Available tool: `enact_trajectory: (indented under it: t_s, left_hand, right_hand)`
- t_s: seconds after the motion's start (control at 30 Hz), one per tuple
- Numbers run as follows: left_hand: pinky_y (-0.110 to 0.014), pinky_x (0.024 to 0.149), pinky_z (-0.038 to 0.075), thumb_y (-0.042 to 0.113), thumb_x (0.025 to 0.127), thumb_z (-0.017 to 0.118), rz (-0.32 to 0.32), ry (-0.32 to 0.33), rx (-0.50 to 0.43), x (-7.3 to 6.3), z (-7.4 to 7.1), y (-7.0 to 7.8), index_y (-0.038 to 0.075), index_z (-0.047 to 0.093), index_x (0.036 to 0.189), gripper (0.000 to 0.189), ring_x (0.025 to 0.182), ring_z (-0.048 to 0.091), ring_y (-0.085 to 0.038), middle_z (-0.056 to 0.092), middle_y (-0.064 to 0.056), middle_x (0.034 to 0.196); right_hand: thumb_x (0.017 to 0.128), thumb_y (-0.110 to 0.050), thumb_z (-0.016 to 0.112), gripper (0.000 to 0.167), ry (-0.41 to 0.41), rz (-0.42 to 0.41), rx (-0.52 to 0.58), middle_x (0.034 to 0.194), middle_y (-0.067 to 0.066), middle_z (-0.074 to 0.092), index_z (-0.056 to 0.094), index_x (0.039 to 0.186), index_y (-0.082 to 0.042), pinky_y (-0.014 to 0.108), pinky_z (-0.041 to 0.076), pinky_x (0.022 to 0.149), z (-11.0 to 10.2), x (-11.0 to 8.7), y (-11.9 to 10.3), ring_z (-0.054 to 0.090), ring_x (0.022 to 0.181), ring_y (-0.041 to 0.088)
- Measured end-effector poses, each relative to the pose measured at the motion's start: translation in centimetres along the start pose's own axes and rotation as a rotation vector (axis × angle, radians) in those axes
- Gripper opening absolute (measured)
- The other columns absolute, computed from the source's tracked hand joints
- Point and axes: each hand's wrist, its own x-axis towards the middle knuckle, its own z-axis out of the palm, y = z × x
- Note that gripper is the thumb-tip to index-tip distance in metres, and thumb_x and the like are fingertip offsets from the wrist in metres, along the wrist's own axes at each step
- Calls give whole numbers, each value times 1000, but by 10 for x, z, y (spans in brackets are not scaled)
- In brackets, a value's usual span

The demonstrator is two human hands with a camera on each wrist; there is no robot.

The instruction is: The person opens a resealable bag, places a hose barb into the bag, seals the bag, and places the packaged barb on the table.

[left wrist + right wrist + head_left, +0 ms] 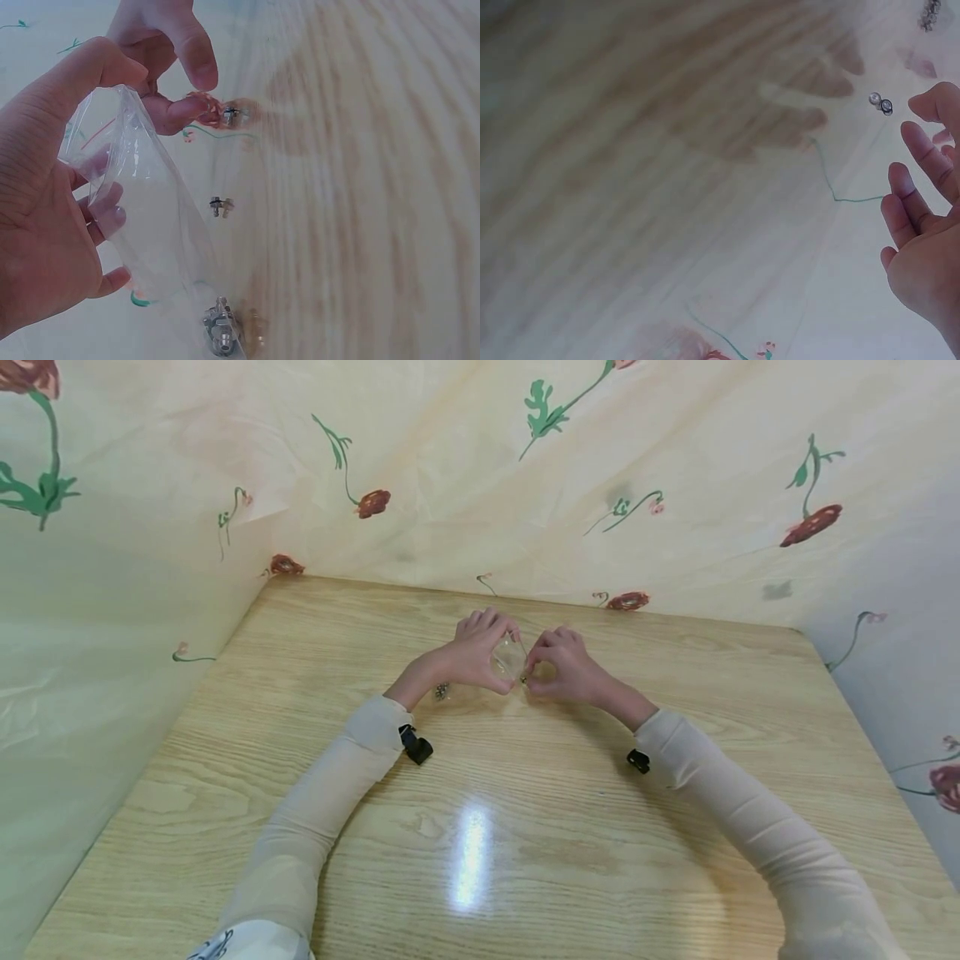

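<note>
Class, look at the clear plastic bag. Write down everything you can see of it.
The bag looks like thin, soft plastic, colourless and see-through, with shiny streaks and creases. It seems unmarked. The left hand grips it above the table, in front of the right hand's fingertips in the head view. In the left wrist view its sides slope out below the grip, and fingers show through it. Whether it holds anything, or its lower edge touches the table, cannot be told.
</note>
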Motion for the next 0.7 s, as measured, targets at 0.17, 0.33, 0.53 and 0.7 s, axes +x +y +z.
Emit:
enact_trajectory:
  t_s: [0.17, 0.33, 0.53, 0.7]
  left_hand:
    - [-46, 98, 24, 32, 74, 76, -2, -2, -7, 0, -1, 1, 13, 44, 130, 68, 111, 30, -26, 38, -11, 129]
    - [-45, 99, 24, 32, 73, 76, -3, -4, 1, 0, -1, 1, 13, 44, 130, 68, 111, 30, -26, 39, -11, 129]
    - [-46, 98, 23, 32, 74, 76, -1, -7, -4, 0, -2, 2, 12, 44, 130, 68, 110, 30, -26, 39, -11, 128]
    - [-45, 96, 23, 32, 74, 76, 0, -5, -3, 0, -2, 2, 12, 44, 131, 68, 109, 30, -26, 39, -11, 127]
  right_hand:
    - [78, -12, 78, 13, -24, -2, -16, 102, 14, 63, 72, 89, -7, 64, 25, 103, 2, 1, -1, 42, 95, 30]
    - [79, -13, 78, 13, -45, 5, -20, 103, 13, 62, 71, 89, -7, 65, 24, 103, 3, 1, 0, 42, 94, 29]
    - [79, -14, 79, 15, -52, 21, -10, 103, 12, 63, 71, 90, -8, 61, 25, 101, 3, 2, 0, 42, 94, 28]
    - [78, -14, 79, 14, -47, 20, -14, 102, 12, 63, 72, 90, -8, 60, 26, 99, 3, 2, 0, 42, 94, 28]
